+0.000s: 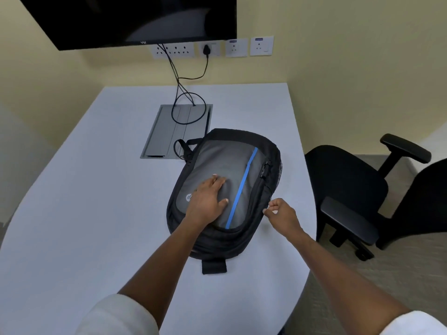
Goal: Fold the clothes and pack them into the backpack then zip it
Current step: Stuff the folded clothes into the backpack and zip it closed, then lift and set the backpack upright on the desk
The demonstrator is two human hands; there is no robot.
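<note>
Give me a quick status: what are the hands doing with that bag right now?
Left hand flat on backpack, pressing it down. Right hand pinched at the bag's right edge, likely on a zipper pull; pull itself too small to see. No clothes visible outside. Nothing in the way.

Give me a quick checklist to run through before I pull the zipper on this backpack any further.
1. Backpack lies flat on the table: ok.
2. Left hand presses flat on the grey front panel to steady the bag: ok.
3. Right hand pinches at the bag's right edge, where the zip runs; the puller itself is too small to see: cannot tell.
4. No clothes left out on the table: ok.
5. No fabric poking out of the seam along the visible edge: ok.
6. How much of the zip is closed already: cannot tell.
</note>
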